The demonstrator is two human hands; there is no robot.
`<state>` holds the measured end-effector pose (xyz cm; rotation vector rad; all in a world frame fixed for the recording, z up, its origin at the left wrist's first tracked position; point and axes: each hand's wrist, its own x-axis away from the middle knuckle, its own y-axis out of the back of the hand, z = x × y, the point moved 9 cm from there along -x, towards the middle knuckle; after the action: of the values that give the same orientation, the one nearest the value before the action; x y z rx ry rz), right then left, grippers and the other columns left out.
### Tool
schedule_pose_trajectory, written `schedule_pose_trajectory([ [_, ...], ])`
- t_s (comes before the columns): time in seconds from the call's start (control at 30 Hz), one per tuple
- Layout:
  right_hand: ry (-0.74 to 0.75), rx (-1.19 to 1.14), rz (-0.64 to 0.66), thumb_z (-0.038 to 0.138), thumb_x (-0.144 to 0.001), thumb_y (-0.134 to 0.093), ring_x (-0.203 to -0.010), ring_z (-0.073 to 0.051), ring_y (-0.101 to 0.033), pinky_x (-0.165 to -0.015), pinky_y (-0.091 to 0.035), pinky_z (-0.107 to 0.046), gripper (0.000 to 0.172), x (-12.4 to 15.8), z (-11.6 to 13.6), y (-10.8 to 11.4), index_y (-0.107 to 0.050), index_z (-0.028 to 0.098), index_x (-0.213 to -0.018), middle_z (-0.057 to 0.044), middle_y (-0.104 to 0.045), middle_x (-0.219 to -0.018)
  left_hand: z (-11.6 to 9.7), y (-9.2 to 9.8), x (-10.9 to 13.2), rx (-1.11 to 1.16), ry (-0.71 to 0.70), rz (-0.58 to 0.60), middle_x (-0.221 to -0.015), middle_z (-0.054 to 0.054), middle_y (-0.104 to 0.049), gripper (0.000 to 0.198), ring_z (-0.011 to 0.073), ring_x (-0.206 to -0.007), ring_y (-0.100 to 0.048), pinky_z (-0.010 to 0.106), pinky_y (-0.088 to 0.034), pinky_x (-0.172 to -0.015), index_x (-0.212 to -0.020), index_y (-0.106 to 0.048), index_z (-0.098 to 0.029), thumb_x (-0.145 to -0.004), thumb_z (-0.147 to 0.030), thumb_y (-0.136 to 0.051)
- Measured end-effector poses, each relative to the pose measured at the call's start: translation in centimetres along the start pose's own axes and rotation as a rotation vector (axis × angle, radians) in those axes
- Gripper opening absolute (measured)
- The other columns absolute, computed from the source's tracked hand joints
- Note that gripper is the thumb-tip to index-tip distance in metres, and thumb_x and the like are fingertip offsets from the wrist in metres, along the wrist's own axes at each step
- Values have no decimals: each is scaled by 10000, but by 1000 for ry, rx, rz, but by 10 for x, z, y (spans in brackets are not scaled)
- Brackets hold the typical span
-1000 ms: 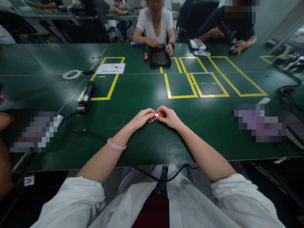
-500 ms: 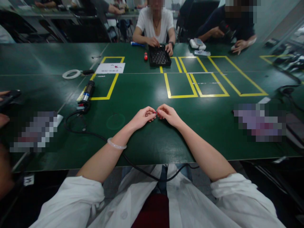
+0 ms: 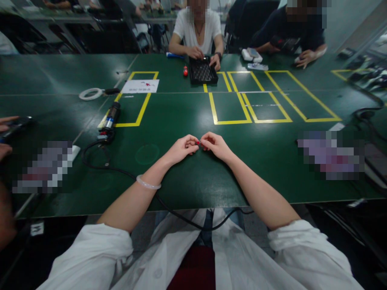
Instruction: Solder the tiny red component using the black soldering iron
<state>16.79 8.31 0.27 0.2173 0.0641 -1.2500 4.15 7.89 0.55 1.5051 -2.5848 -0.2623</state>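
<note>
Over the middle of the green table my two hands meet almost fingertip to fingertip. My left hand [image 3: 186, 146] is closed in a pinch on a small red piece [image 3: 198, 143], too tiny for me to name its kind. Facing it, my right hand [image 3: 214, 143] is also pinched, its fingertips right beside the red piece. Whatever those right fingers hold is hidden or too small to make out. A pale bangle [image 3: 148, 183] circles my left wrist.
A black cylindrical tool [image 3: 112, 114] with a cable [image 3: 121, 170] lies to the left, near a white paper sheet [image 3: 140, 86]. Yellow tape frames [image 3: 232, 122] mark the table. Across it, a person works over a black tray [image 3: 203, 80] beside a red object [image 3: 185, 71].
My fingertips have shifted slightly, and more of the red piece shows at the left fingers. At the far left, another person's hands and dark object have moved a little rightward.
</note>
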Motion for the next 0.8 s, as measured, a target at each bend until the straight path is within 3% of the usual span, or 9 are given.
schedule_pose_trajectory([
  [0.13,23,-4,18,400,-794,-692,-622,-103,-560,-601,-459,-251,259,0,1,-1,-590,176,-876,0,-633,-775,2,1,-1,9,3,-7,-848,41,-626,338,118,-714,-598,248,-491,-654,-1016,-569,-127,-818,-379,-676],
  [0.37,37,18,34,331,-756,-692,-568,-86,-476,-545,-376,-232,240,2,2,-2,-589,182,-914,31,-584,-731,-1,3,-1,-24,-19,-31,-846,37,-613,323,116,-716,-585,244,-495,-644,-983,-574,-127,-777,-337,-707],
  [0.57,44,62,16,325,-741,-715,-586,-91,-485,-573,-401,-246,298,2,4,-1,-584,181,-966,20,-595,-774,-5,7,0,-82,-44,-77,-840,39,-620,289,119,-718,-585,249,-472,-663,-955,-576,-122,-778,-312,-701],
  [0.8,55,125,20,333,-761,-700,-598,-99,-482,-597,-412,-255,250,3,7,-1,-598,178,-928,25,-578,-738,-5,8,-1,-106,-69,-88,-879,47,-641,293,127,-748,-600,255,-468,-704,-937,-579,-132,-758,-319,-716],
])
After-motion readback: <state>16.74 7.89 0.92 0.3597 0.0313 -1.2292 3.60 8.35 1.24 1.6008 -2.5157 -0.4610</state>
